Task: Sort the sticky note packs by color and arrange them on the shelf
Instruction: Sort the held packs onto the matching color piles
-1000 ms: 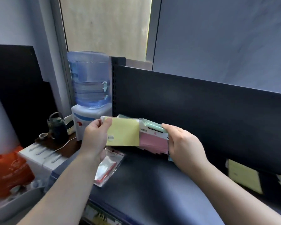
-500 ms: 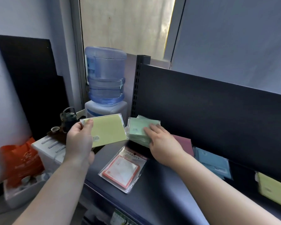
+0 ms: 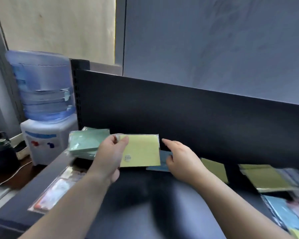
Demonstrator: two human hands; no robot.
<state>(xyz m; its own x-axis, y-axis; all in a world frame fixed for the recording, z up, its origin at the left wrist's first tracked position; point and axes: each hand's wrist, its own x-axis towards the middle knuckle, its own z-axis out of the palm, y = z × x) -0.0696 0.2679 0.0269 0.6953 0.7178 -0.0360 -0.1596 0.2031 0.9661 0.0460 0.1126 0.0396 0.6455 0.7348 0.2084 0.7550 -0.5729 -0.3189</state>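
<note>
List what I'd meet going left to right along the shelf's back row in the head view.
Green packs → left hand → held yellow pack → right hand → lone yellow pack → yellow stack.

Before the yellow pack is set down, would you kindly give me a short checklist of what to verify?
1. Left hand has hold of the yellow pack: ok, thumb and fingers pinch its left edge.
2. Right hand free to help: ok, fingers straight.
3. Yellow pile in sight on the shelf: ok, lying to the right.
4. Way to that pile open: not ok, the right hand is in between.
5. Green stack squared up: cannot tell, blurred.
</note>
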